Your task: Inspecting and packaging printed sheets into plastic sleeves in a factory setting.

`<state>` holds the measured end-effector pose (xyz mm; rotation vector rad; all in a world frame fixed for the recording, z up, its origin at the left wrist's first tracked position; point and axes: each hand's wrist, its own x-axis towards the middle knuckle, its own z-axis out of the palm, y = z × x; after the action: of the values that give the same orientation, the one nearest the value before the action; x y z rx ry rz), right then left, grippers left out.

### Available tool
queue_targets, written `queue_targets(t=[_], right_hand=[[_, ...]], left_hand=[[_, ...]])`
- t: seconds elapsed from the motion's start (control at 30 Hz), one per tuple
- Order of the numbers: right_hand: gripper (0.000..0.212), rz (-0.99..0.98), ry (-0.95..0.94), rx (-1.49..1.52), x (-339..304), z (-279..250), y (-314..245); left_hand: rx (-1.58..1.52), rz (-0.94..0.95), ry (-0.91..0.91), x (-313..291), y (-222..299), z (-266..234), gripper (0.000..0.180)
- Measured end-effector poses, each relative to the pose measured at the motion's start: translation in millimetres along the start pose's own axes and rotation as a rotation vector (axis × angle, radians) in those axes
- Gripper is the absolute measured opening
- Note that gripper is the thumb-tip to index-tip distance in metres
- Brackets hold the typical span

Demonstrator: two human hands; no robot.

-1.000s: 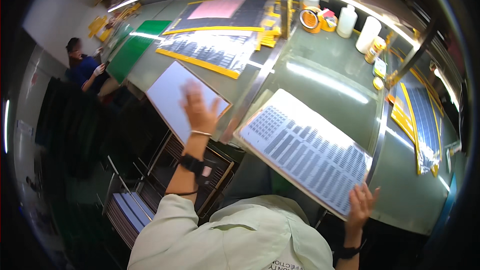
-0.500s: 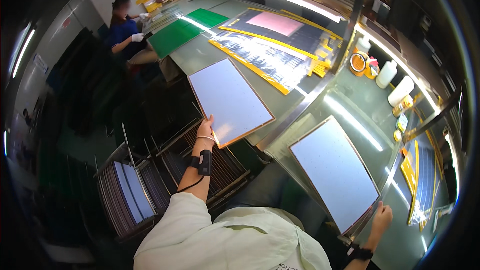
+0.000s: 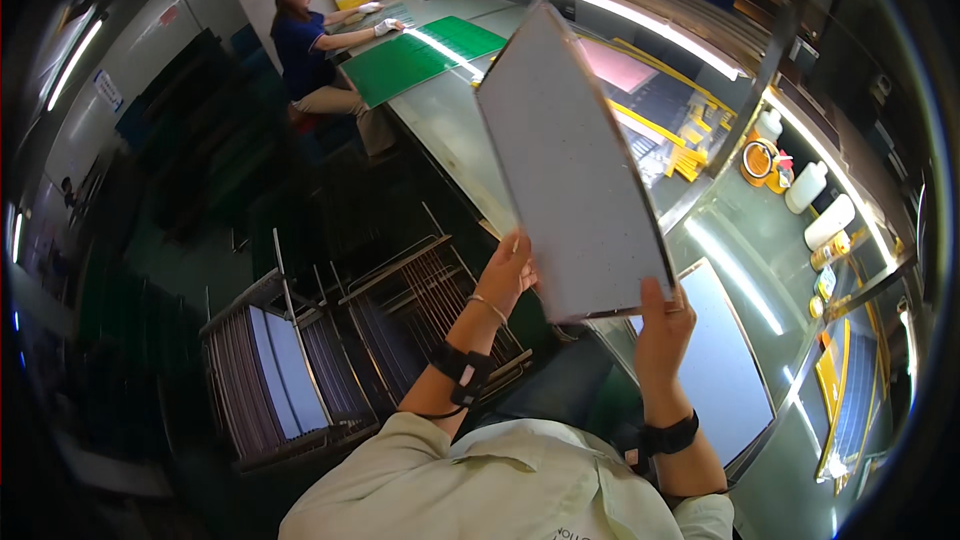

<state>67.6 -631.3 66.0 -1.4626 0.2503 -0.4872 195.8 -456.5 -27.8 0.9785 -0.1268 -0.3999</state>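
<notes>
A flat pale grey panel (image 3: 570, 170) with thin copper-coloured edges is raised and tilted in front of me. My left hand (image 3: 512, 265) grips its lower left edge, the fingers partly behind it. At its lower right corner my right hand (image 3: 662, 325) is closed on the edge, thumb on the face. Behind and below my right forearm lies a second pale panel (image 3: 718, 355) on the glass-topped table, partly covered by the arm and the raised panel.
Racks (image 3: 290, 380) of upright panels stand low at the left. A person (image 3: 310, 50) in white gloves handles a green sheet (image 3: 425, 60) at the far table. Yellow-framed screens (image 3: 650, 125) lie beyond the raised panel. Bottles (image 3: 805, 187) and tape rolls (image 3: 758, 162) line the right side.
The left-hand panel has been lifted, tilted up and brought rightward. My right hand has left the table panel's corner and taken hold of the raised one. The view has shifted slightly.
</notes>
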Motion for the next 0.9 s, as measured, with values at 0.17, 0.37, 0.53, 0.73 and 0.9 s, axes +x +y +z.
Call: queue_targets(t=[0.17,0.37,0.53,0.73,0.9], right_hand=[[0.043,-0.934,-0.514,-0.905,10.8,43.1,33.6],[0.037,-0.557,-0.679,-0.865,-16.9,64.3,69.0],[0.029,-0.549,-0.67,-0.877,-18.4,68.7,76.6],[0.028,-0.505,-0.651,-0.889,-16.7,64.9,87.2],[0.014,-0.162,-0.582,-0.943,4.7,67.2,71.3]], left_hand=[[-0.855,-0.076,-0.339,-13.9,12.4,9.5,0.084],[-0.721,-0.036,0.024,-29.3,-8.4,-4.1,0.087],[-0.731,-0.059,0.076,-30.8,-9.8,-7.7,0.094],[-0.735,-0.045,0.091,-31.9,-18.5,-10.0,0.101],[-0.688,0.021,0.008,-21.5,-18.8,-19.0,0.09]])
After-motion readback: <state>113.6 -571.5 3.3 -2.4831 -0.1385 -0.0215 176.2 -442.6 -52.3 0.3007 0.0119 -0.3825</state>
